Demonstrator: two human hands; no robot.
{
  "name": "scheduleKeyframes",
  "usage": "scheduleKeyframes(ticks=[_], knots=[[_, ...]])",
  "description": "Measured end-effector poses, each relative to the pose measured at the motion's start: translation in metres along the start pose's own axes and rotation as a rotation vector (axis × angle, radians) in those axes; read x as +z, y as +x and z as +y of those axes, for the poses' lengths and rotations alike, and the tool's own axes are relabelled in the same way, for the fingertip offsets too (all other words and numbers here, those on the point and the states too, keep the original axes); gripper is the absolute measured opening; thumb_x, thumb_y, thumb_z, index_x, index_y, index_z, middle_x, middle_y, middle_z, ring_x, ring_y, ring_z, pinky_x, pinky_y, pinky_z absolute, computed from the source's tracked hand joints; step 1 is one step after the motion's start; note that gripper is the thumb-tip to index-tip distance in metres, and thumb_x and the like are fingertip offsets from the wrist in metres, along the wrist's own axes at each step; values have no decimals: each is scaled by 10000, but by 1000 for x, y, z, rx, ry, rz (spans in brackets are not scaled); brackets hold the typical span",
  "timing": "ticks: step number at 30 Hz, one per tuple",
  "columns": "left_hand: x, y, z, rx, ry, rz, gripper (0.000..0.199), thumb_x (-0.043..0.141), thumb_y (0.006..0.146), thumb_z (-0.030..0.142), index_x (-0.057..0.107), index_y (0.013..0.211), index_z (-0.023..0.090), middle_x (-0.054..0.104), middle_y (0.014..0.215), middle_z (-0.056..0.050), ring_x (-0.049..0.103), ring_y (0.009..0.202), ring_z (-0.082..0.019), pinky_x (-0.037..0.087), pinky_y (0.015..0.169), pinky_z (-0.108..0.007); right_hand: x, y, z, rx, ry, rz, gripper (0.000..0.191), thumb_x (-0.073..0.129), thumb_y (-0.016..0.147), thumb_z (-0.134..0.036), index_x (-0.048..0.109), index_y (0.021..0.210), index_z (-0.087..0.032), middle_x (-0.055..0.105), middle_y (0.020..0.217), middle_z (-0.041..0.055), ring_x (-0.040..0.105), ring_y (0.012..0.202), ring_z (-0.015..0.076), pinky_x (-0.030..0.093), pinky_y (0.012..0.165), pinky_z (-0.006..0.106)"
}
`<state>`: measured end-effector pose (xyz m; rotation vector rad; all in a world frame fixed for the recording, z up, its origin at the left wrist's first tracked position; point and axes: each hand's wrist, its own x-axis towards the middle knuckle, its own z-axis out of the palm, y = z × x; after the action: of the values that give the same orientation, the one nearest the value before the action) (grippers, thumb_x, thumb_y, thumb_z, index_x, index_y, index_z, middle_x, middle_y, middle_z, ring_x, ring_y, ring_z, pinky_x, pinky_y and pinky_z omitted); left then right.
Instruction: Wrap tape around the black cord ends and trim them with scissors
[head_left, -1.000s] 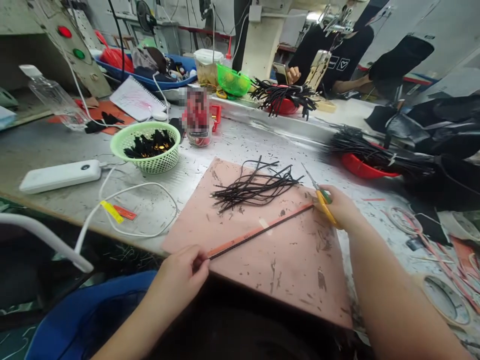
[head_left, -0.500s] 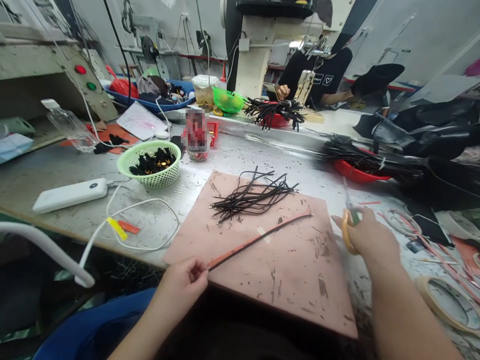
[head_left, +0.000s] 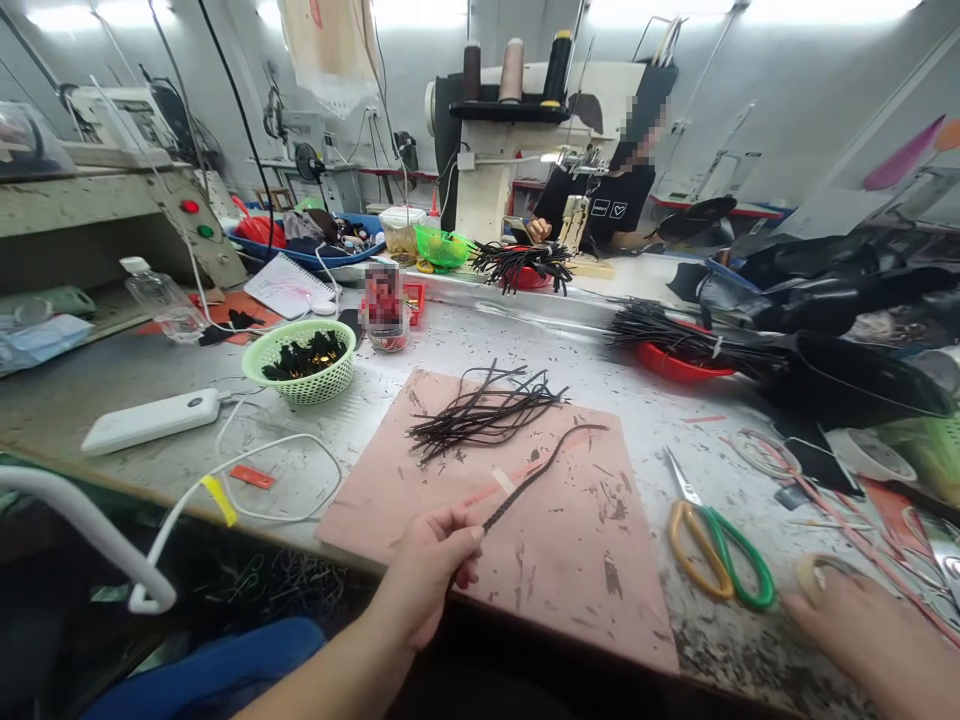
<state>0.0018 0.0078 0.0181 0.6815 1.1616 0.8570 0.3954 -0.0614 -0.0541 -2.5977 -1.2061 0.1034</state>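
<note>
My left hand (head_left: 435, 560) is closed on the near end of a thin black braided cord (head_left: 551, 460). The cord runs up and right across a pink board (head_left: 570, 560), curving at its far end. Beneath it, a pale piece of tape (head_left: 503, 481) and a faint reddish strip show on the board. At the far right my right hand (head_left: 855, 625), blurred, grips the rim of a roll of masking tape (head_left: 811, 575); its fingertips are partly hidden. Scissors (head_left: 716, 545) with orange and green handles lie between that hand and the board. Several loose black cords (head_left: 480, 415) are heaped at the board's top.
A green basket (head_left: 255, 365) of black pieces, a white power bank (head_left: 150, 420) and a looped cable are at left. A red bowl (head_left: 671, 365) carries bundled black cords at right. Behind stands a sewing machine (head_left: 480, 190), with a person beyond it.
The scissors have left my right hand and lie on the table; that hand has moved right to the tape roll. My left hand has shifted right and up with the cord, now more curved.
</note>
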Motion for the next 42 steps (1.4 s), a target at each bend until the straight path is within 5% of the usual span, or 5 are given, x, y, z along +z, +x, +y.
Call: scheduleKeyframes(ticks=[9, 14, 19, 35, 42], knots=[[33, -13, -23, 6, -114, 36, 109, 631, 598, 228, 543, 589, 164, 561, 535, 22, 492, 528, -85, 352, 530, -198, -28, -55, -68, 238, 557, 126, 308, 592, 446, -416, 527, 686, -232, 602, 734, 79, 564, 763, 304, 404, 655, 406], [41, -20, -25, 21, -200, -57, 117, 672, 601, 214, 574, 565, 160, 609, 1108, -81, 581, 950, -191, 388, 807, -263, -17, -114, -150, -199, 1287, -25, 174, 632, 600, -262, 543, 735, -198, 582, 719, 19, 569, 694, 182, 456, 659, 329], [46, -29, -25, -75, -339, -263, 132, 700, 574, 214, 579, 554, 164, 649, 928, -79, 564, 972, -232, 425, 752, -292, -8, -150, -197, -485, 1531, -101, 227, 563, 658, -95, 376, 612, -215, 468, 680, -33, 514, 638, 125, 445, 574, 257], [40, -34, -25, -63, -210, -184, 118, 709, 555, 157, 603, 507, 145, 633, 802, -32, 538, 748, -130, 401, 685, -219, 4, -154, -179, -702, 1317, -45, 141, 524, 743, -131, 448, 806, -232, 465, 852, 12, 478, 824, 172, 404, 710, 326], [37, -29, -22, -42, -286, -69, 90, 723, 562, 176, 654, 616, 152, 640, 864, -24, 570, 828, -141, 415, 674, -207, 3, -147, -182, -122, 1818, -398, 115, 570, 768, -333, 511, 785, -236, 497, 817, -23, 515, 738, 126, 420, 676, 280]])
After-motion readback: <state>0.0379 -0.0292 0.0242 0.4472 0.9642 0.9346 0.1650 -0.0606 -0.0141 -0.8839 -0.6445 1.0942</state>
